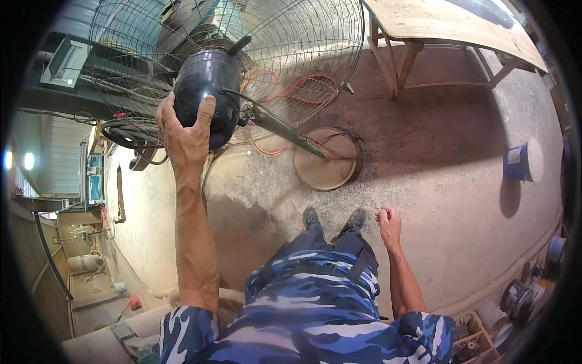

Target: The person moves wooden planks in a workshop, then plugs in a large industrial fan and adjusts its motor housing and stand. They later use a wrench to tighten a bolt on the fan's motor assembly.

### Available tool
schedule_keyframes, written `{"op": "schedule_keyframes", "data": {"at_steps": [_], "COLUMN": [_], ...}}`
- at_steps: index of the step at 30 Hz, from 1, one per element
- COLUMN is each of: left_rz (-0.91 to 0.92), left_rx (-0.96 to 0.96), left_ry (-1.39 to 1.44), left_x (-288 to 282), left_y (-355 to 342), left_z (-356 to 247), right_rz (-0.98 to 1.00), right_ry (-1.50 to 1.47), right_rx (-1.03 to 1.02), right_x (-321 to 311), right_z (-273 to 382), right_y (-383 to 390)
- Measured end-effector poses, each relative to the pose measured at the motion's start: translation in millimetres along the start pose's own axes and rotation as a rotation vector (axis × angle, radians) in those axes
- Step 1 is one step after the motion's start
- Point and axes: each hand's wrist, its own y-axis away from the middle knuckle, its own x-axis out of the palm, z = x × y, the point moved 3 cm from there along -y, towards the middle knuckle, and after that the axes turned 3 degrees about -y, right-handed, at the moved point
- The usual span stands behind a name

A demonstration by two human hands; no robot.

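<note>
My left hand grips the black rounded motor of a large stand fan, its thumb and fingers spread around the lower end of the housing. The wide wire cage of the fan spreads out beyond the motor. From beside the motor a greenish pole slants down to a round, dusty base on the floor. A dark cord runs from the motor along the pole. My right hand hangs low on the right, its fingers curled in, with nothing visible in them.
A wooden table stands at the far right. A blue-and-white bucket is on the right. An orange cable loops behind the cage; coiled hoses hang at left. A wooden crate and several pails line the lower right. A pipe runs lower left.
</note>
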Motion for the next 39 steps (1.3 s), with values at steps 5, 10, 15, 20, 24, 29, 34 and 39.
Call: {"op": "schedule_keyframes", "data": {"at_steps": [5, 10, 15, 20, 24, 29, 34, 39], "left_rz": [-0.032, -0.038, -0.006, 0.019, 0.026, 0.051, 0.121, 0.176], "left_rx": [-0.006, -0.010, -0.003, -0.016, 0.004, -0.046, -0.088, -0.099], "left_ry": [0.043, 0.070, 0.058, 0.037, 0.020, 0.131, 0.158, 0.207], "left_x": [3, 4, 6, 7, 7, 8, 6, 3], "left_y": [1, 6, 9, 7, 0, -9, -14, -17], "left_z": [2, 3, 3, 4, 4, 9, 13, 10], "right_rz": [0.024, 0.030, 0.044, 0.032, -0.036, -0.078, -0.097, -0.077], "right_ry": [-0.041, -0.054, -0.037, -0.030, -0.068, -0.151, -0.176, -0.125], "right_rx": [0.077, 0.122, 0.177, 0.208, 0.227, 0.292, 0.364, 0.392], "right_x": [-12, -25, -31, -36, -46, -54, -53, -43], "right_z": [-13, -22, -31, -37, -40, -49, -66, -81], "right_y": [-14, -20, -24, -30, -32, -30, -20, -15]}}
